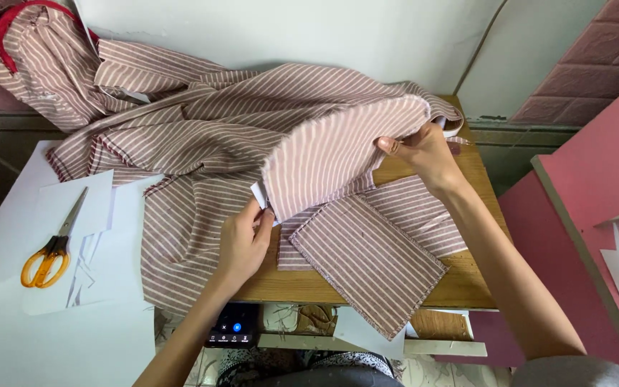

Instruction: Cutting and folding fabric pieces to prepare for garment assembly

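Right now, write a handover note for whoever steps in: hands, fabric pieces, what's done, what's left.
Left hand pinches the lower corner of the striped fabric panel. Right hand grips its upper right edge, holding it over the wooden table.
A hemmed striped rectangle lies flat below.
Orange-handled scissors rest on white paper, untouched.
Done: the rectangle's edges look stitched. Left: the held panel is not yet laid flat.

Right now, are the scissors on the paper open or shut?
Shut. The scissors lie flat on white paper, blades together in one thin line and the orange handle loops side by side. Neither hand touches them.
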